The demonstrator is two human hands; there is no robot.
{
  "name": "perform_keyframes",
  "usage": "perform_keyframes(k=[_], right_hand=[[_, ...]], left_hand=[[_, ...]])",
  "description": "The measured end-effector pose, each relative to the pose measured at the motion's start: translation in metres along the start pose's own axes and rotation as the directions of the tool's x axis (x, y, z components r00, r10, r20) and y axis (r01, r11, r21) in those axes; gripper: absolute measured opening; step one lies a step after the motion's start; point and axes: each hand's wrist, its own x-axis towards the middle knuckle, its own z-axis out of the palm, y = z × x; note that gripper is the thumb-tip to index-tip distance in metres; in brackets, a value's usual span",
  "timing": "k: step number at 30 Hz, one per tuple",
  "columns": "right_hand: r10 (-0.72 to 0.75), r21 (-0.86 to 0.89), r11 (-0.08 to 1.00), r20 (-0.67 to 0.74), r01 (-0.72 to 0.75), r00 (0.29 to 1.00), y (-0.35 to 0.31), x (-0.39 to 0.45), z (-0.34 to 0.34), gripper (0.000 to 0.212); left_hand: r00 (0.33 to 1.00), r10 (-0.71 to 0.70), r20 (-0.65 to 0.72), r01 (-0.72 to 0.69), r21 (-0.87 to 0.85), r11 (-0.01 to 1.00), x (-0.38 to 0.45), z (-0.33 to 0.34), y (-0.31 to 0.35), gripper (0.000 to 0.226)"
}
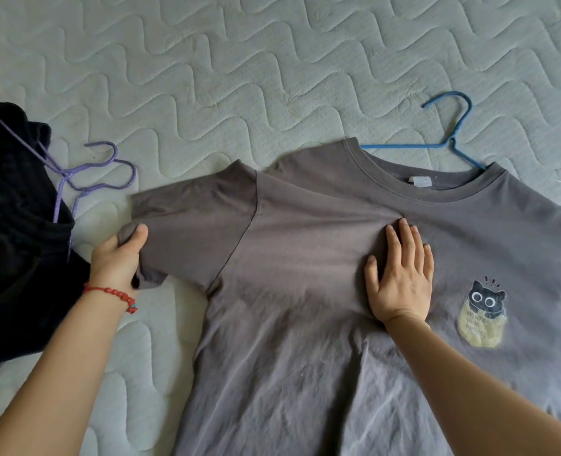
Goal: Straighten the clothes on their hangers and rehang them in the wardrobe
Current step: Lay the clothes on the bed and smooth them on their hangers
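Spreading flat across the quilted mattress (pixel 272 60), a grey T-shirt (pixel 305 324) is laid front up, with a blue hanger (pixel 450 139) partly slipped into its collar so that the hook and one arm lie outside on the bedding. The right hand (pixel 401 278) is pressed open, palm down and fingers together, on the chest of the shirt, apparently to pin the cloth so that it cannot slide. The left hand (pixel 121 251) is closed on the hem of the sleeve (pixel 187 225), thumb on top, and the sleeve seems to be drawn outward against that anchor so that the folds are pulled out; a judgement only, since no motion can be read. A red bead bracelet (pixel 117 294) is worn on the left wrist. Creases are seen lower down the body of the shirt, and a cat print (pixel 485 311) sits beside the right hand. To the left, a black garment (pixel 15 241) lies heaped with purple hangers (pixel 98 172) partly under it, just beside the stretched sleeve, so little free room is left there. No wardrobe is in view.
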Motion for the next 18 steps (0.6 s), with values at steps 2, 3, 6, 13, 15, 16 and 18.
perform_keyframes(k=[2, 3, 6, 13, 15, 16, 18], right_hand=[[-0.002, 0.000, 1.000, 0.000, 0.002, 1.000, 0.000, 0.000, -0.001, 0.064], [-0.003, -0.001, 1.000, 0.002, 0.003, 1.000, 0.000, -0.001, -0.001, 0.063], [-0.005, -0.005, 1.000, 0.012, 0.006, 1.000, 0.000, -0.001, -0.003, 0.065], [-0.016, 0.105, 0.994, 0.043, 0.011, 0.999, 0.001, 0.001, -0.017, 0.068], [0.015, 0.173, 0.985, -0.006, -0.014, 1.000, 0.002, 0.013, -0.029, 0.058], [0.035, 0.195, 0.980, -0.034, -0.028, 0.999, 0.004, 0.023, -0.035, 0.051], [0.046, 0.199, 0.980, -0.103, -0.025, 0.994, 0.011, 0.045, -0.045, 0.043]], left_hand=[[0.998, 0.058, -0.010, -0.056, 0.138, 0.989, 0.000, -0.008, -0.008, 0.036], [1.000, 0.029, -0.007, -0.027, 0.165, 0.986, -0.002, -0.010, -0.010, 0.036], [0.983, -0.160, 0.086, 0.149, 0.128, 0.980, 0.005, -0.023, -0.024, 0.036], [0.908, 0.418, -0.012, -0.256, 0.775, 0.578, -0.040, 0.013, 0.005, 0.041], [0.759, 0.607, 0.236, -0.585, 0.657, 0.475, -0.051, 0.052, 0.024, 0.036], [0.678, 0.649, 0.345, -0.693, 0.595, 0.407, -0.050, 0.073, 0.033, 0.031], [0.575, 0.661, 0.481, -0.798, 0.506, 0.326, -0.047, 0.118, 0.053, 0.028]])
